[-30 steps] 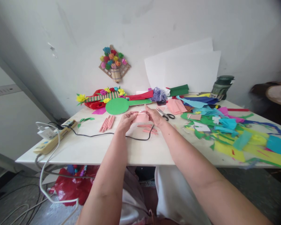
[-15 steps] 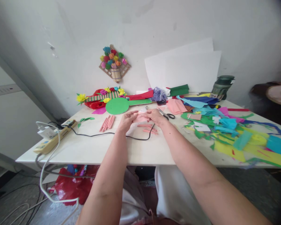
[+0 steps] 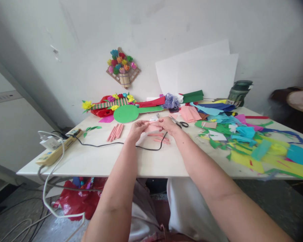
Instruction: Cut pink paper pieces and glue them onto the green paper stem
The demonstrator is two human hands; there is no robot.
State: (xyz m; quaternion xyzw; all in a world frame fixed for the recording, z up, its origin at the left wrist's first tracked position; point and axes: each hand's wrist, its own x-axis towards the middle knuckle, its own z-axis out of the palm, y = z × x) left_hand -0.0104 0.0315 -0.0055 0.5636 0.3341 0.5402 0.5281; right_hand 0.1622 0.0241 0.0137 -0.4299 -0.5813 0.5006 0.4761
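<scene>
Between my two hands, above the middle of the white table [image 3: 96,161], is a piece of pink paper [image 3: 154,127]. My left hand [image 3: 138,129] pinches its left end, and my right hand [image 3: 168,125] pinches its right end. The top edge of the paper looks narrowly rolled. Pink paper rolls [image 3: 115,132] lie in a row left of my hands. A few loose pink strips [image 3: 161,139] rest just below them, beside a black cable [image 3: 151,150]. Scissors with black handles [image 3: 183,124] lie right of my right hand, partly hidden by it.
A power strip [image 3: 55,151] with plugs sits at the left edge. Coloured paper scraps [image 3: 244,141] cover the right side. Behind my hands are a green paddle-shaped piece [image 3: 126,114], folded pink paper [image 3: 190,114] and purple yarn [image 3: 171,102]. A dark bottle [image 3: 238,94] stands back right.
The top edge of the pink paper now looks more tightly rolled between my fingers. Both hands stay in nearly the same place.
</scene>
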